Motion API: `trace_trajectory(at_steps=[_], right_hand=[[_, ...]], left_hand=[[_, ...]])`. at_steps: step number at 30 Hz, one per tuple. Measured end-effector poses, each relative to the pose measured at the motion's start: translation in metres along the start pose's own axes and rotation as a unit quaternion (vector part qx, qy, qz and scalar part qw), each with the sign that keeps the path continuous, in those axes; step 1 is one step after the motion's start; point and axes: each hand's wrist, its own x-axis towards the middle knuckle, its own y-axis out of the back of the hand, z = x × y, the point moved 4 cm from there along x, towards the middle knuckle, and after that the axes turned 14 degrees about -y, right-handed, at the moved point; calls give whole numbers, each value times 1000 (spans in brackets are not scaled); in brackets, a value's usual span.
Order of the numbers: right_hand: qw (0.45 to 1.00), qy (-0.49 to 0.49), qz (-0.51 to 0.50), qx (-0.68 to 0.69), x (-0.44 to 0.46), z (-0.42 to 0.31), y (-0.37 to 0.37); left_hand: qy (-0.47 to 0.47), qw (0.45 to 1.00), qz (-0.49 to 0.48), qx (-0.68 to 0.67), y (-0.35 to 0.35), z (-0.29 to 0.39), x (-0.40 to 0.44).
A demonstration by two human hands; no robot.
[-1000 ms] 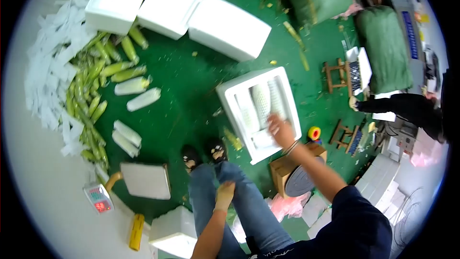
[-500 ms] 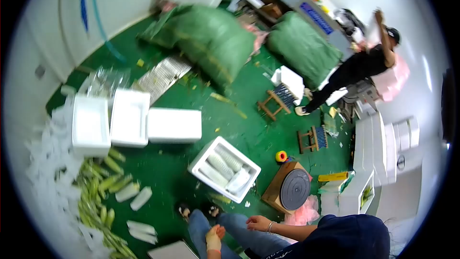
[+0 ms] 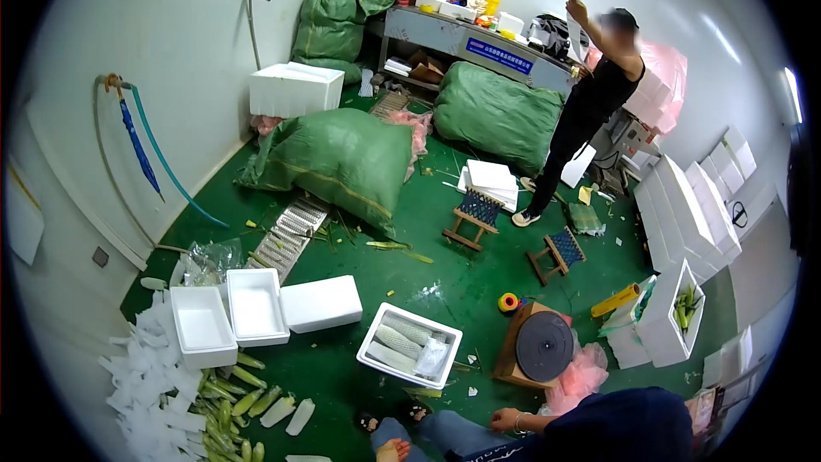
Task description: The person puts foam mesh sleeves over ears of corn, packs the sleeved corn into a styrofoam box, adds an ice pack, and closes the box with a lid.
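My left hand (image 3: 393, 450) is by my left leg at the bottom edge, holding nothing, with its fingers apart. My right hand (image 3: 505, 420) is beside my right knee, its fingers loosely stretched and empty. In front of my feet stands an open white foam box (image 3: 368, 354) holding several long pieces in white mesh sleeves (image 3: 398, 340) and a pale plastic packet (image 3: 431, 357). To the left lies a heap of green-husked corn (image 3: 229, 415), beside a pile of white sleeves (image 3: 154, 385).
Two open foam boxes (image 3: 203, 351) and a closed-looking one (image 3: 323, 303) stand at left. A brown carton with a round black top (image 3: 545, 347) is at right. Two stools (image 3: 475, 216), large green sacks (image 3: 333, 158) and a person in black (image 3: 590, 103) are farther back.
My view has tilted up and levelled, showing more of the far wall and table. Both hands now sit lower in view. The person in black still has an arm raised.
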Motion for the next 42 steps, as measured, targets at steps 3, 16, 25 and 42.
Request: trace_trajectory(at_steps=[3, 16, 25, 42], right_hand=[[999, 28, 2, -23, -3, 8, 7], [982, 86, 159, 55, -36, 54, 73], [984, 75, 163, 13, -12, 115, 92], [965, 137, 196, 108, 3, 43, 117]], left_hand=[[36, 998, 39, 22, 5, 7, -4], [-48, 996, 16, 80, -3, 38, -23], [30, 985, 119, 122, 27, 19, 9], [-70, 821, -149, 547, -2, 87, 28]])
